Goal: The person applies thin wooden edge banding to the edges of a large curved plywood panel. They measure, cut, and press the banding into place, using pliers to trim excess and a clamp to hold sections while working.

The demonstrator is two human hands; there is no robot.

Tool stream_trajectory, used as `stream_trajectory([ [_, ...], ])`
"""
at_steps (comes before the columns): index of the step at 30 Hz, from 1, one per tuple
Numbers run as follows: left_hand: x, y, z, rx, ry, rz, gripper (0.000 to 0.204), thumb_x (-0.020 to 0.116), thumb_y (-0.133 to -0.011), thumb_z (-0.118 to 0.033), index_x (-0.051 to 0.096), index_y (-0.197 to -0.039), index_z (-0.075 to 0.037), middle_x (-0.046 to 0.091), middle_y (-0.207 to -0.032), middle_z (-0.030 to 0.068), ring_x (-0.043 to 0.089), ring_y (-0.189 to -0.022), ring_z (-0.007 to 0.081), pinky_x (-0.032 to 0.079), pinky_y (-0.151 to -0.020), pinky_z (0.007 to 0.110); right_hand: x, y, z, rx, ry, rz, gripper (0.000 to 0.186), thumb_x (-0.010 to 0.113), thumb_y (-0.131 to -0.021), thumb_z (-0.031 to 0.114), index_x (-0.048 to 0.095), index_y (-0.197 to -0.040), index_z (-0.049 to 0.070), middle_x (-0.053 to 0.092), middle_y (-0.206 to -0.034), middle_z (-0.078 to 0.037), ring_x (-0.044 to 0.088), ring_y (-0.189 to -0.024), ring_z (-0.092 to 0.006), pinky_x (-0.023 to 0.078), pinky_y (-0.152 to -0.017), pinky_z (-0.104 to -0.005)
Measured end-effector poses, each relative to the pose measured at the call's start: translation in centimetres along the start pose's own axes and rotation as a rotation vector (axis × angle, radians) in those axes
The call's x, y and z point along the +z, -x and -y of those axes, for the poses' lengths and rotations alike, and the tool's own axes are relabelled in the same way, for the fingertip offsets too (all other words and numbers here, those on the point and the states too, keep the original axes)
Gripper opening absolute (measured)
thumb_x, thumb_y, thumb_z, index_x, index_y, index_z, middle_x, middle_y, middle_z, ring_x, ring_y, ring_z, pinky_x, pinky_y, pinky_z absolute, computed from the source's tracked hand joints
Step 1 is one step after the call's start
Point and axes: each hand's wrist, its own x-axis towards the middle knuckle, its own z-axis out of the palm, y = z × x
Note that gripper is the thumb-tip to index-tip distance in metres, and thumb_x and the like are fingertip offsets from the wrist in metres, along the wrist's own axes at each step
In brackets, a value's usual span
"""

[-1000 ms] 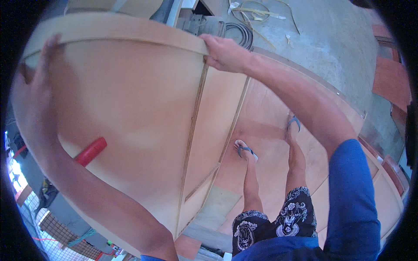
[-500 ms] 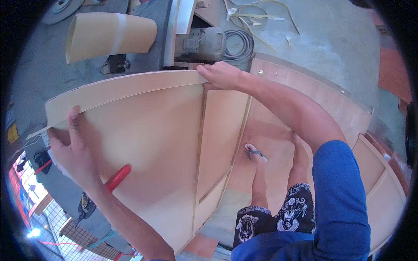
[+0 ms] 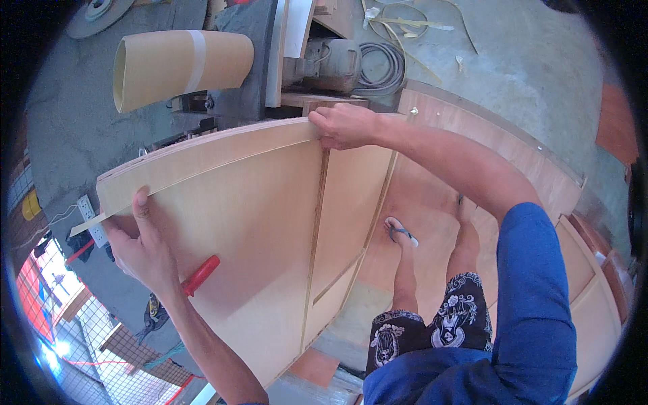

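Observation:
A large pale plywood panel (image 3: 250,223) with thin wooden ribs stands tilted in front of me. My left hand (image 3: 142,246) grips its left corner, thumb pressed on the face near the top edge. A red handle (image 3: 201,274) sticks out beside that hand; I cannot tell whether the hand holds it. My right hand (image 3: 344,126) clamps the panel's top edge near its middle, fingers curled over the rim. A loose strip of edge banding (image 3: 88,224) pokes out at the left corner.
A rolled sheet of tan veneer (image 3: 179,67) lies on a machine at the top, beside a motor (image 3: 331,64) and coiled hose (image 3: 381,67). My feet in sandals (image 3: 399,231) stand on plywood sheets (image 3: 432,196) on the concrete floor. A power strip (image 3: 91,219) lies at the left.
The panel has tipped down and away from the camera, exposing the veneer roll and machine behind it. My left hand slid down to the left corner; the right hand kept its grip on the top edge.

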Motion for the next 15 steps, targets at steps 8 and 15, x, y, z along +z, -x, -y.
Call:
stream_trajectory([
  [8,-0.7,-0.6,-1.1,-0.043,0.09,0.1,0.065,0.077,-0.097,-0.056,0.067,-0.135,-0.005,0.075,-0.124,0.0161,0.07,-0.12,0.0293,0.052,-0.104,0.042,-1.3,0.0,1.4,0.085,-0.012,-0.01,0.037,0.073,-0.087,0.02,0.054,-0.108,-0.004,0.068,-0.096,-0.024,0.074,-0.086,-0.0462,0.062,-0.074,-0.0538],
  [15,-1.3,0.1,3.6,0.079,-0.035,0.061,0.058,0.077,-0.1,-0.045,0.065,-0.135,-0.001,0.075,-0.122,0.0163,0.072,-0.113,0.0282,0.054,-0.099,0.041,1.2,-4.0,4.8,0.025,0.076,0.119,0.045,0.072,-0.086,0.024,0.052,-0.116,-0.003,0.064,-0.102,-0.024,0.071,-0.096,-0.0443,0.06,-0.076,-0.0536],
])
